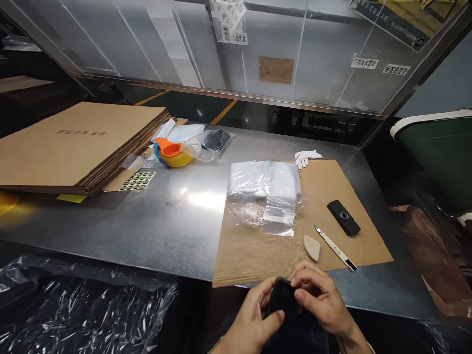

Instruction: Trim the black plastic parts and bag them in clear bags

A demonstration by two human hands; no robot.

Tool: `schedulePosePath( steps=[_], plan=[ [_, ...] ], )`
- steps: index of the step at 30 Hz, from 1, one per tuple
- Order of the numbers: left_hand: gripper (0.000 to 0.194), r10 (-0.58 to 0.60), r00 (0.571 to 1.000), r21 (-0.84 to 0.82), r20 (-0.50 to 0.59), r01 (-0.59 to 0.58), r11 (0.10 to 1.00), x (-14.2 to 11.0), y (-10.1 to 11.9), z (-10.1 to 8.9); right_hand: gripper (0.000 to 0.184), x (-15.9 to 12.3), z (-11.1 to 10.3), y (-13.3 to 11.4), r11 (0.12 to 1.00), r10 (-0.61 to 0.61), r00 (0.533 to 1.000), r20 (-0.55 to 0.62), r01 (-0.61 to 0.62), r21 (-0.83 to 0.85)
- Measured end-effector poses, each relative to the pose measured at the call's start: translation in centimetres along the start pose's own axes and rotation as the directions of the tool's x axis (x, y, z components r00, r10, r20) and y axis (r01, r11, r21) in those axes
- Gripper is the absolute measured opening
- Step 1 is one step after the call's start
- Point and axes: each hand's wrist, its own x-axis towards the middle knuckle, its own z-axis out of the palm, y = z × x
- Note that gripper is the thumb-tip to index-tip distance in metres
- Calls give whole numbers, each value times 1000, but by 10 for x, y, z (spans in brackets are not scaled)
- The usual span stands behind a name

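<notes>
Close to my body, just off the table's front edge, my left hand (254,317) grips a black piece with a rounded corner (280,295), its thumb lying across the surface. My right hand (320,297) has its fingers closed at the top right edge of the same piece. The lower part of the piece merges with the dark background. Beyond the hands, a tan wedge-shaped block (311,248) and a pale-handled craft knife (335,248) marked A26 lie on a cardboard sheet (236,263). Farther right lies a black oblong part with a round ring (337,212).
Clear plastic bags (263,182) and a white glove (308,157) lie toward the back. Tape rolls (175,153), a sticker sheet (138,181) and stacked cardboard (81,147) occupy the left. A bin lined with black plastic (81,305) stands below the front edge.
</notes>
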Motion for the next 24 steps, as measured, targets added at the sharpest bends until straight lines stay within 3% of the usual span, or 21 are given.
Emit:
schedulePosePath(
  steps=[5, 13, 15, 17, 20, 22, 24],
  plan=[
    [29, -6, 1000, 12, 12, 5, 1000, 2, 4, 3, 6, -2, 0, 8, 998, -4, 999, -42, 6, 61],
    [29, -8, 1000, -11, -13, 8, 1000, 5, -4, -1, 8, -1, -1, 7, 998, 4, 999, -35, -6, -55],
    [32, -37, 999, -48, 9, 38, 998, 7, -10, -4, 19, -1, -1, 11, 991, 10, 998, -66, -18, -132],
    [36, -126, 992, -151, 28, 129, 980, 9, -15, -6, 30, -1, -6, 18, 943, -27, 986, -162, -29, -331],
    [47, -259, 966, -417, 2, 236, 877, 13, -15, -7, 35, 0, -32, 31, 797, -137, 916, -377, -124, -591],
    [53, -274, 961, -563, -25, 213, 798, 16, -11, -7, 29, 3, -59, 40, 720, -196, 846, -496, -219, -658],
    [54, -250, 967, -646, -56, 156, 747, 21, -5, -8, 26, 5, -87, 48, 622, -246, 803, -543, -299, -723]
  ],
)
